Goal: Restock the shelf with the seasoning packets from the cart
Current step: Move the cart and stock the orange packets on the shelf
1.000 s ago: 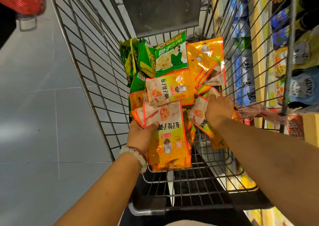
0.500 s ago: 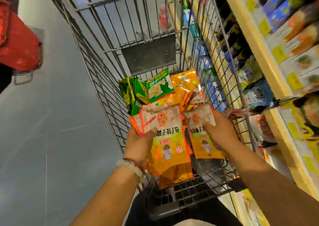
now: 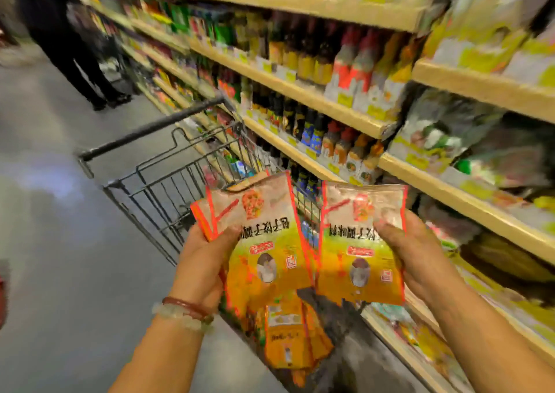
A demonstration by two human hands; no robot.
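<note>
Left hand (image 3: 199, 268) grips fanned stack of seasoning packets (image 3: 264, 242), thumb on top; lower ones hang loose, may slide out. Right hand (image 3: 420, 260) pinches single packet (image 3: 360, 242), thumb across front. Both held above cart (image 3: 168, 182), just beside shelf (image 3: 468, 200). Shelf rows look crowded; view blurred; risk of knocking bottles (image 3: 339, 143) when inserting.

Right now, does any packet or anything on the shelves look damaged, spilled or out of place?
Nothing stands out. The left hand and right hand each hold intact seasoning packets; the shelf bottles stand upright, though blurred.
</note>
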